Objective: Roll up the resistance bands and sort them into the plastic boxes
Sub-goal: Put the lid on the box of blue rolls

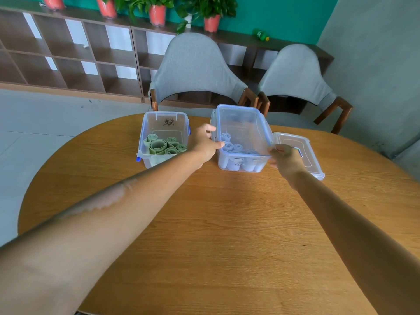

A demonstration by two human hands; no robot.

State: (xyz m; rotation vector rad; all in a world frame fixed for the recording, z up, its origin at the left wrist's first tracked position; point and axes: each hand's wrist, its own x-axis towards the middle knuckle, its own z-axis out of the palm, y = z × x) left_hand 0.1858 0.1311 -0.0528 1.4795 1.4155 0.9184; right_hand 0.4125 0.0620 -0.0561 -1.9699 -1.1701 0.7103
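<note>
Head view first, and everything is placed from the round wooden table [227,223] that fills most of it. Two grey chairs [193,64] stand behind its far edge, with a low shelf unit beyond them. On the far half of the table sit two clear plastic boxes. The right-hand box [244,142] is tipped up toward me, its open mouth facing my way, and pale blue rolled bands [229,145] lie gathered at its lower end. The left-hand box [163,137] stands flat beside it, just apart, holding green rolled bands [162,146]. A clear lid [300,153] lies flat on the table just to the right of the tilted box.

My left hand [203,144] is closed on the left wall of the tilted box, thumb against the rim and fingers curled round the outside. My right hand [287,159] pinches its near right corner; the fingertips are hidden behind the plastic, so I cannot say exactly how they sit.

No loose bands show anywhere on the table, so I judge the rolling and sorting to be done: green in one box, blue in the other. The step in hand looks like handling the blue box itself, perhaps settling its rolls or readying it for closing.

Next, I would need to lower the box level onto the table without spilling the rolls, let go with my right hand, and reach for the lid beside it.
</note>
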